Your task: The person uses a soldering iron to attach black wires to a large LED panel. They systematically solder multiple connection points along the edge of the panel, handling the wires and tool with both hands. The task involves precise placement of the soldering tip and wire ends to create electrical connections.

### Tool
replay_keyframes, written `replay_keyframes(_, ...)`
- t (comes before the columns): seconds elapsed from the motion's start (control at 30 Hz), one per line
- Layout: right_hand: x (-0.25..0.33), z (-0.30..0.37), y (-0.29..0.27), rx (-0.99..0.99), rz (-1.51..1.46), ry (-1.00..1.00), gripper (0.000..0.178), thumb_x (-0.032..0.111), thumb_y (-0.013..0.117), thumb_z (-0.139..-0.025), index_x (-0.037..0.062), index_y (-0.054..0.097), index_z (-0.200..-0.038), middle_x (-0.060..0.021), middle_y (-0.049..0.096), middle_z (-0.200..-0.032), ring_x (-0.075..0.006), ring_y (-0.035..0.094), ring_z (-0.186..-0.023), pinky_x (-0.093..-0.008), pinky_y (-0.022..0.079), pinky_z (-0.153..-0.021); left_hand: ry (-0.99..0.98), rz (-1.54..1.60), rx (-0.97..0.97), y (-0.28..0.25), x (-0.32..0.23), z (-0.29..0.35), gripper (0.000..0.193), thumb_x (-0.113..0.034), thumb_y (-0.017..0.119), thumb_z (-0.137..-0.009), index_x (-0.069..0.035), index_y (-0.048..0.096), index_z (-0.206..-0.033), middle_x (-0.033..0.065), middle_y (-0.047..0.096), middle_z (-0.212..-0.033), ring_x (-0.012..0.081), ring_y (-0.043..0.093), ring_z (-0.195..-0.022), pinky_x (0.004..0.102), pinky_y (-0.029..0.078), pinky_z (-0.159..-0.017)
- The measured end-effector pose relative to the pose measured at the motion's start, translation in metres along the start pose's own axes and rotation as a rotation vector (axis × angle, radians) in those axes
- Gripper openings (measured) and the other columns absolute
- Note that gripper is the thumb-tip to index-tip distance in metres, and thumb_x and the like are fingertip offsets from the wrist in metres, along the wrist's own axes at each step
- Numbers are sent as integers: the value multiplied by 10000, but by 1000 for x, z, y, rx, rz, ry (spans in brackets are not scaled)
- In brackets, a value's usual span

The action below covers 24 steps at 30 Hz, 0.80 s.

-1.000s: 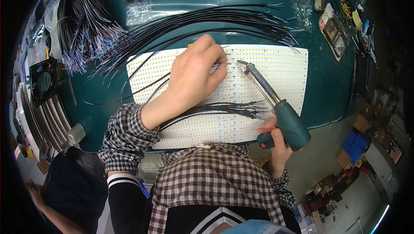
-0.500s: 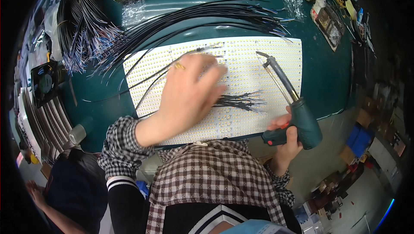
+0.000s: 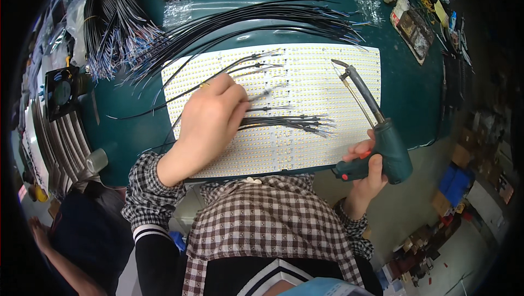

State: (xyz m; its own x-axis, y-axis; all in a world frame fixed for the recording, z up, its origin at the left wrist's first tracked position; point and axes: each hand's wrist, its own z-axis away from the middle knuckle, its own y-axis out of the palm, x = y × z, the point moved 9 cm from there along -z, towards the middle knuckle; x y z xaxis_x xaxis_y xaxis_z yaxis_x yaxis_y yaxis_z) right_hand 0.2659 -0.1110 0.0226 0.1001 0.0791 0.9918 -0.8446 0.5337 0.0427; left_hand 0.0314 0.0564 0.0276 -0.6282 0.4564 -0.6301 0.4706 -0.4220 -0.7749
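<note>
Wiring of light panel underway, a few leads placed, many left.
Left hand [image 3: 210,118] is resting on the white light panel [image 3: 305,132], its fingers [image 3: 240,99] pinching narrow on one thin black wire [image 3: 267,93] near the panel's middle. Right hand [image 3: 367,170] is gripping the green soldering gun [image 3: 376,132] closed around its handle, the tip hanging over the panel's right part, apart from the wire. Several wires are lying across the panel already; whether they are joined I cannot tell. A loose bunch [image 3: 295,124] is waiting just beside the left hand, and a large bundle [image 3: 245,20] is lying on the green bench [image 3: 409,94] beyond the panel, so most work appears to be remaining.
</note>
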Motion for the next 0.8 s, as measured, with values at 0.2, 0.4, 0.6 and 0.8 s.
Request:
replay_keyframes(0.2, -2, -2, 8, 42, 3, 28, 548, 291, 535, -915, -153, 417, -1213, -135, 592, -857, -210, 612, -744, -308, 562, -588, 74, 21, -156, 13, -17, -19, 141, -81, 659, -774, -43, 576, -882, 97, 556, -824, 289, 574, -749, 378, 454, -626)
replay_keyframes(0.4, 1, 2, 7, 21, 7, 41, 519, 266, 526, -914, -153, 431, -1206, -142, 596, -867, -212, 615, -725, -303, 557, -582, 4, 48, -99, 25, -9, -24, 98, -75, 616, -796, -35, 539, -843, 132, 527, -830, 302, 574, -756, 391, 471, -633)
replay_keyframes(0.6, -5, 5, 7, 13, 15, 69, 503, 256, 521, -913, -151, 440, -1197, -168, 607, -903, -222, 626, -713, -299, 559, -577, -20, 158, -75, 20, -9, -31, 84, -49, 578, -817, -10, 529, -873, 158, 523, -832, 341, 572, -694, 417, 473, -616)
replay_keyframes(0.8, -2, 7, 13, 31, 50, 76, 507, 266, 540, -904, -137, 449, -1197, -191, 608, -928, -249, 639, -768, -285, 564, -549, -39, 84, -93, 30, 3, -34, 96, -29, 602, -801, -18, 535, -870, 129, 540, -823, 314, 585, -699, 383, 471, -608)
